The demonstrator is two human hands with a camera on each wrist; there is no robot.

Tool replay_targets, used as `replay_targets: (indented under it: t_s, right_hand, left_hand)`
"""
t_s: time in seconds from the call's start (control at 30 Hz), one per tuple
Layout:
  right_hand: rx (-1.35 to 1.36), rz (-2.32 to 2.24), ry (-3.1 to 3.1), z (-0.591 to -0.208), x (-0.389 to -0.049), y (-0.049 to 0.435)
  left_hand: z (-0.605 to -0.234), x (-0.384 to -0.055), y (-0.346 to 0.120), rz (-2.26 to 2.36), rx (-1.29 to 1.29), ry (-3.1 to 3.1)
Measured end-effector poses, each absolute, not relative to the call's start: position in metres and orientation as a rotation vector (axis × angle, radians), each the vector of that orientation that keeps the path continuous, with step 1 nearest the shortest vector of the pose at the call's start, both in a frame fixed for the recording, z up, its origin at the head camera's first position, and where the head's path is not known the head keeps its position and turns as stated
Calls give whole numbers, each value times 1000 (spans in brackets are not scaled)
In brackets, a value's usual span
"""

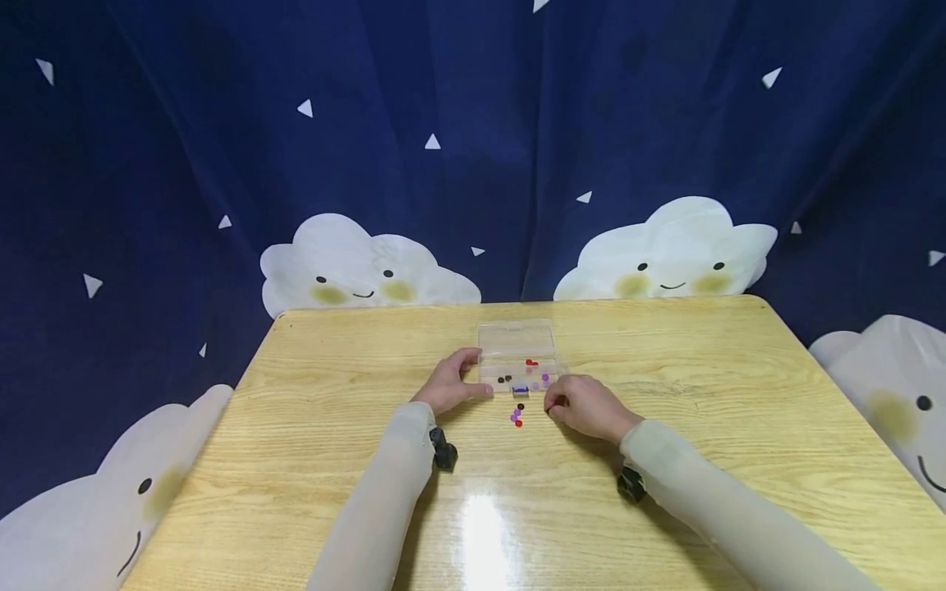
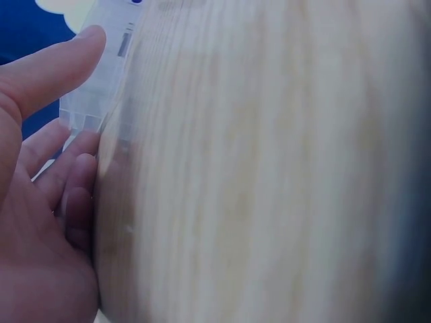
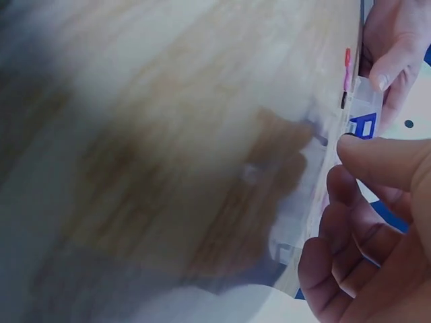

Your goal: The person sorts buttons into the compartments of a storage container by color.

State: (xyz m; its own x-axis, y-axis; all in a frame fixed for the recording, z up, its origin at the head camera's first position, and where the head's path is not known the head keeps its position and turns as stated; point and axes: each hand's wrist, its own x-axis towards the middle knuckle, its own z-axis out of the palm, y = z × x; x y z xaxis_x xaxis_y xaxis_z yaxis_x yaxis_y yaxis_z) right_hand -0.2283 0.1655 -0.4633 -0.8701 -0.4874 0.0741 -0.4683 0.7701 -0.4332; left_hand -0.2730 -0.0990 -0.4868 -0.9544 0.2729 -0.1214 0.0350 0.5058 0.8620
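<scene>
A clear plastic box [image 1: 491,382] with its lid [image 1: 516,337] folded back lies on the table, small coloured discs in separate compartments. My left hand [image 1: 447,384] holds the box's left end, thumb at the front corner and fingers along the side. Just off the front right corner is my right hand [image 1: 587,406], pinching a small black disc [image 3: 348,136] between thumb and index finger; its other fingers curl loosely. In front of the box lie several loose discs: a black one [image 1: 521,406], purple ones [image 1: 514,419] and a red one [image 1: 519,424].
Inside the box are red discs [image 1: 530,362] at the back, dark discs [image 1: 502,380] at front left and purple discs [image 1: 545,377] at front right. A blue-marked latch [image 1: 521,391] is on the front. The wooden table [image 1: 340,353] ends at a dark blue curtain [image 1: 473,189].
</scene>
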Motion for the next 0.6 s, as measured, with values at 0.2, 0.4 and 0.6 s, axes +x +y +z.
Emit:
replay_targets:
  t_s: [0.2,0.4,0.6]
  right_hand:
    - [-841,-747,2957,-460,-230,169]
    - [-807,-784,2948,-455,-231,171]
    - [-828,-808,2942,-455,-233,171]
  left_hand:
    - [-486,-272,-99,1425,260,2517]
    - [-486,-273,-98,1432,269,2509]
    - [-488,-274,-97,1419,248,2521]
